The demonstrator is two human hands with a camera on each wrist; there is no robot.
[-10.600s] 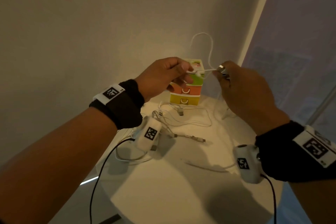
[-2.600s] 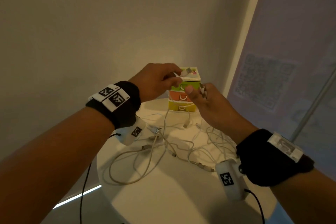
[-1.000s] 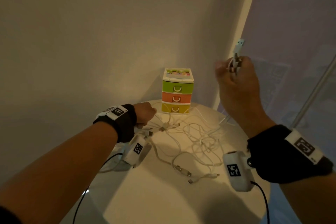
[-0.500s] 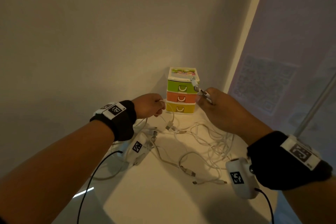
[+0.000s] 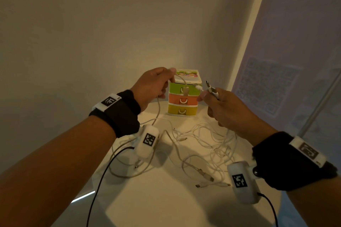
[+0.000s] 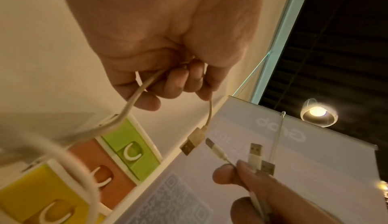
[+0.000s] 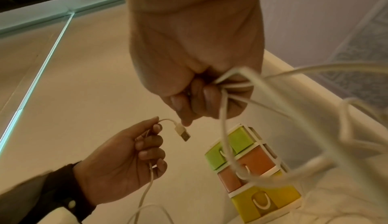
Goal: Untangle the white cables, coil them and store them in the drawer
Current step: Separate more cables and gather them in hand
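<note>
My left hand point(image 5: 167, 81) is raised in front of the small drawer unit point(image 5: 182, 106) and pinches a white cable point(image 6: 134, 98). The cable's USB plug point(image 6: 192, 143) dangles below the fingers. My right hand point(image 5: 207, 96), just right of the drawers, grips a bunch of white cable ends point(image 6: 255, 157) that stick up out of the fist. Their cords point(image 7: 225, 128) trail down to the table. The two hands are close together but apart. All three drawers, green point(image 5: 177, 88), orange point(image 5: 183, 100) and yellow point(image 5: 181, 110), are closed.
A tangle of white cables point(image 5: 208, 143) lies on the round white table point(image 5: 166, 199) in front of the drawers, with loose plugs point(image 5: 204, 174) near the right wrist camera. A wall stands behind and a banner point(image 5: 276, 83) to the right.
My left hand has lifted from the table with a cable end, up to the level of the top drawer. My right hand came down from high up and holds its bundle by the drawers.
</note>
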